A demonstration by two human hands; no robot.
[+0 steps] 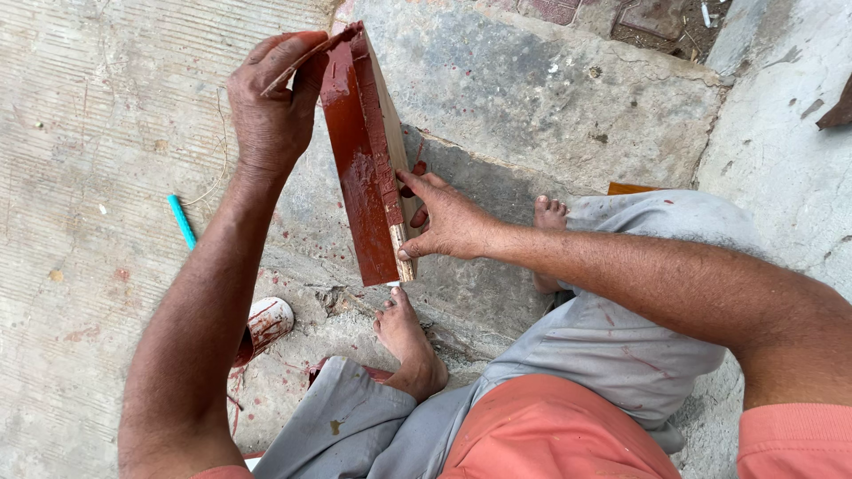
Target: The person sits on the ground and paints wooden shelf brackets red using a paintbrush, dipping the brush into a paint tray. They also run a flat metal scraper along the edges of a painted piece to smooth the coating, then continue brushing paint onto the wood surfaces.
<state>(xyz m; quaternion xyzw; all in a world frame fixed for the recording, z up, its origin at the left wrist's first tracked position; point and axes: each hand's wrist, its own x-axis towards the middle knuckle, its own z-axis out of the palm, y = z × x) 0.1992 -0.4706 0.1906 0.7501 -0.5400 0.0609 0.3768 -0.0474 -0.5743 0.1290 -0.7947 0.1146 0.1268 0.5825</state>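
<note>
Fingers (293, 49) of the left hand (271, 106) pinch the top of a red-painted board (359, 168) (standing tilted on concrete); the right hand (448, 222), fingers spread, presses the board's lower edge. Left of the board lie a turquoise stick (182, 221) and a paint-smeared cup (264, 326).

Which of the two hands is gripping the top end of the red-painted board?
The left hand: it clasps the upper end of the red-painted board. The right hand is lower down, fingers against the board's unpainted edge near the bottom.
</note>
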